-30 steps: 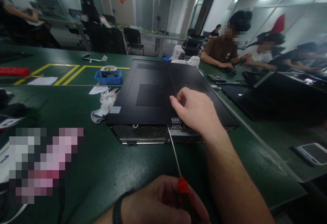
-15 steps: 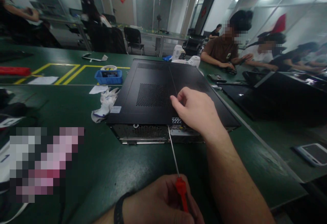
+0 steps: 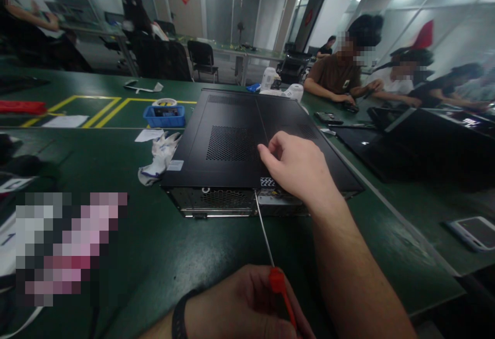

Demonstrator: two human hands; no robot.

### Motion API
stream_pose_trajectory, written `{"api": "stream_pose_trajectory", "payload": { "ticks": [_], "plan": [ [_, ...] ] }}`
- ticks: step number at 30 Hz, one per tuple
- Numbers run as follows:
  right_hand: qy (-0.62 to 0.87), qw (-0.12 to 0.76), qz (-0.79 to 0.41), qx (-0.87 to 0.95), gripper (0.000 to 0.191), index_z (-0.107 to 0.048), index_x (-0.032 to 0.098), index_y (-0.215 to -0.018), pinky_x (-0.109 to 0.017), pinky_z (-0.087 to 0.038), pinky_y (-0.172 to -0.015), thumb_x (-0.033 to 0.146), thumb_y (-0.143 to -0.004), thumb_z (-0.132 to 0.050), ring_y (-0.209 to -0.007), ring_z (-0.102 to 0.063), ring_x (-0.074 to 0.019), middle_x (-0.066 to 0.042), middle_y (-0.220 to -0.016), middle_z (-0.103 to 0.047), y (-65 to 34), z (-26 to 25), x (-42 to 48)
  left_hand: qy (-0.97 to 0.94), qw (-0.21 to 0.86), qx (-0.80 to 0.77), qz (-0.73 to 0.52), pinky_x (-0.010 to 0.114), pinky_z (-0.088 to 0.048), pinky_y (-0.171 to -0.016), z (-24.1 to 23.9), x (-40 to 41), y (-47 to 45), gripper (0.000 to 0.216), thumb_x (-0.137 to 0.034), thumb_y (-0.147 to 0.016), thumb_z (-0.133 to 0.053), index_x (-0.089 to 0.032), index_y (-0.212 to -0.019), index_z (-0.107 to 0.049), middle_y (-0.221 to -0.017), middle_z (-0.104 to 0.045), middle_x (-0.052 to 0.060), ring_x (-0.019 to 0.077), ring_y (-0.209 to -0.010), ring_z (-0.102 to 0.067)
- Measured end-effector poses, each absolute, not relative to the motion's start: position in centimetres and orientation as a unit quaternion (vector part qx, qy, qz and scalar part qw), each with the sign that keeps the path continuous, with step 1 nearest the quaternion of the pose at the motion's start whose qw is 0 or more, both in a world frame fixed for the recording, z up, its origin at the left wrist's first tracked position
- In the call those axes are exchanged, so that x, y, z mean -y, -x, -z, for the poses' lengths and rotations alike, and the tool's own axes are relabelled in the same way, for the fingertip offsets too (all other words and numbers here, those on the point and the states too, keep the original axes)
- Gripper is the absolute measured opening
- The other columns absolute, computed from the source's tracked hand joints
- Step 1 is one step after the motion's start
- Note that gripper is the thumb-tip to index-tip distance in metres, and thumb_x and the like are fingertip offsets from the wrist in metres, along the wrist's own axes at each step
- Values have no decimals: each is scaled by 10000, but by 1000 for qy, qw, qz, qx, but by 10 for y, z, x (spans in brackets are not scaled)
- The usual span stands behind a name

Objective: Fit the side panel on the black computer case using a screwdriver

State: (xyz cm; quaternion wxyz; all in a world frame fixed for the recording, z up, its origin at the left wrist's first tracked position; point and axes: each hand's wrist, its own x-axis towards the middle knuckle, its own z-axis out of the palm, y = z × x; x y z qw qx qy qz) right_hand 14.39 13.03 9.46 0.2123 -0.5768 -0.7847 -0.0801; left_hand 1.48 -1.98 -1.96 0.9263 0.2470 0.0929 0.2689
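Note:
A black desktop computer case [image 3: 232, 107] lies flat on the green table with its ported rear side facing me. My left hand [image 3: 247, 303], low in view with a dark wristband, is closed around the red handle of a screwdriver [image 3: 266, 241]. The long metal shaft slants up and away, its tip at the upper rear edge of the case, beside a silvery bracket. Whether the tip sits in a screw is too small to tell. On the case lid rests my right hand [image 3: 299, 166], its fingers loosely curled, with nothing visible in them; its far fingertips are hidden.
White work gloves [image 3: 160, 156] lie against the case's left side. Behind them stands a blue bin [image 3: 164, 116] with a roll of tape [image 3: 165, 102]. A phone [image 3: 474, 233] lies at right, near a large black panel [image 3: 371, 148]. People sit working across the table.
The screwdriver's red handle has turned and shifted slightly right within my left hand. Its tip stays at the same place on the case. My right hand has not moved.

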Motion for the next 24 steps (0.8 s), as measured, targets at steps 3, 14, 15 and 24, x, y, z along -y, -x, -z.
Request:
{"api": "stream_pose_trajectory", "payload": {
  "ticks": [3, 14, 15, 24],
  "plan": [
    [578, 211, 81, 784, 277, -626, 232, -807, -321, -304, -598, 457, -953, -558, -684, -613, -205, -36, -781, -717, -144, -94, -131, -275, 918, -98, -269, 159, -512, -667, 22, 19, -16, 315, -308, -704, -897, -136, -895, -715, -877, -783, 53, 91, -757, -722],
    [573, 218, 82, 786, 274, -625, 234, -805, -322, -307, -597, 461, -947, -563, -674, -608, -205, -30, -769, -707, -145, -93, -131, -234, 931, -75, -268, 187, -533, -730, 19, 23, -11, 310, -262, -794, -819, -92, -1045, -756, -1048, -786, 155, 160, -920, -751],
    [574, 217, 82, 785, 274, -625, 234, -804, -321, -307, -596, 461, -946, -564, -673, -607, -204, -29, -768, -707, -145, -93, -131, -237, 930, -73, -272, 198, -539, -756, 19, 23, -11, 305, -249, -797, -815, -92, -1052, -759, -1062, -784, 156, 171, -952, -751],
    [580, 211, 83, 783, 274, -623, 234, -804, -315, -305, -596, 459, -949, -564, -676, -602, -199, -30, -778, -712, -144, -93, -132, -254, 921, -87, -283, 184, -510, -664, 26, 20, -18, 338, -318, -691, -903, -137, -875, -686, -867, -784, 65, 108, -745, -725]
  ]
}}
